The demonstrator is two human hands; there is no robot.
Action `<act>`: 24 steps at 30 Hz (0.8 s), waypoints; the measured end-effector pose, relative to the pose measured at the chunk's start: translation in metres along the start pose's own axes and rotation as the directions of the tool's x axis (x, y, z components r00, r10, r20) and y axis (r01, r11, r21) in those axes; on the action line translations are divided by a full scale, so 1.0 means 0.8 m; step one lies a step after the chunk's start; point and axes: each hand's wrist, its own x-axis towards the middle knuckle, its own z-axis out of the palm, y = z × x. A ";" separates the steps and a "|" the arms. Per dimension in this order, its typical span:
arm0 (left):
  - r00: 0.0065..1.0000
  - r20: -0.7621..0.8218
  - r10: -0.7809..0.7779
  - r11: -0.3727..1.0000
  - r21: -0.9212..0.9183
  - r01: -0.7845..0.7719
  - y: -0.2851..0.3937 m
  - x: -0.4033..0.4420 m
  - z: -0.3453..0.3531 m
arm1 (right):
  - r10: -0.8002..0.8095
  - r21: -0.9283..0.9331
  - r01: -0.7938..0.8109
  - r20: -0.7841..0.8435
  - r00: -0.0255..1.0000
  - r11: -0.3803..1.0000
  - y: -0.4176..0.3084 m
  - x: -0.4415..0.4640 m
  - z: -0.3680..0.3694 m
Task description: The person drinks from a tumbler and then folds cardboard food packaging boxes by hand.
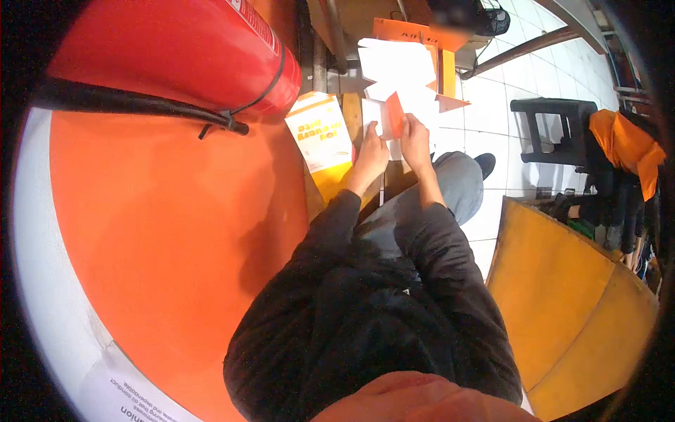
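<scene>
Between my two hands is a folded paperboard piece [395,112], white on one side with an orange flap standing up. My left hand [372,159] is closed on its near left edge, thumb on top. With closed fingers, my right hand [416,143] grips the orange flap on the right side. Just beyond lie white cardboard cut-outs [399,65] with angled edges. A flat printed carton [322,135], yellow and white with orange lettering, rests to the left of my left hand.
Orange cardboard [401,30] with dark lettering lies at the far end. A large red fire extinguisher [183,53] with a black hose [140,102] stands at upper left. To the right are a black stool [552,130], an orange cloth-like item [626,148] and a curved yellow panel [555,288].
</scene>
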 end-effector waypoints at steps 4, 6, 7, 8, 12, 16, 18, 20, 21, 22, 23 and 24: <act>0.986 0.123 -0.110 0.993 0.045 0.106 0.000 0.014 0.001 | -0.016 -0.079 0.009 -0.088 0.996 0.997 -0.042 -0.034 -0.057; 0.957 0.181 -0.229 0.952 -0.163 0.258 0.020 0.015 -0.026 | 0.054 -0.071 -0.060 -0.084 0.995 0.996 -0.066 -0.060 -0.091; 0.964 0.221 -0.150 0.926 -0.311 0.215 0.047 0.010 -0.035 | 0.086 -0.064 -0.091 -0.087 0.993 0.994 -0.078 -0.067 -0.105; 0.965 0.253 -0.068 0.874 -0.451 0.180 0.071 0.001 -0.043 | 0.016 -0.060 -0.019 -0.051 0.999 0.998 -0.079 -0.072 -0.110; 0.989 0.122 0.082 0.755 -0.655 0.018 0.138 -0.038 -0.037 | -0.289 0.001 0.289 0.013 0.957 0.957 -0.088 -0.110 -0.102; 0.993 -0.048 -0.107 0.812 -0.580 0.059 0.119 -0.058 -0.033 | -0.230 0.085 0.253 -0.213 0.950 0.964 -0.113 -0.125 -0.149; 0.997 0.077 -0.032 0.729 -0.680 0.076 0.110 -0.069 -0.043 | -0.347 -0.215 0.273 -0.520 0.781 0.938 -0.122 -0.118 -0.177; 0.967 0.238 0.095 0.630 -0.766 0.127 0.137 -0.092 -0.064 | -0.195 -0.066 0.190 -0.542 0.817 0.980 -0.114 -0.124 -0.205; 0.966 0.241 0.096 0.714 -0.692 0.102 0.143 -0.094 -0.069 | 0.006 0.220 0.081 -0.370 0.929 0.972 -0.107 -0.133 -0.221; 0.964 0.245 0.102 0.790 -0.609 0.072 0.149 -0.095 -0.072 | 0.155 0.465 -0.075 -0.137 0.978 0.882 -0.102 -0.142 -0.233; 0.962 0.249 0.116 0.853 -0.522 0.032 0.158 -0.094 -0.069 | 0.097 0.353 -0.005 -0.243 0.965 0.935 -0.099 -0.153 -0.239; 0.983 -0.024 0.184 0.838 -0.519 -0.170 0.170 -0.097 -0.057 | 0.026 0.224 0.057 -0.350 0.936 0.973 -0.104 -0.164 -0.244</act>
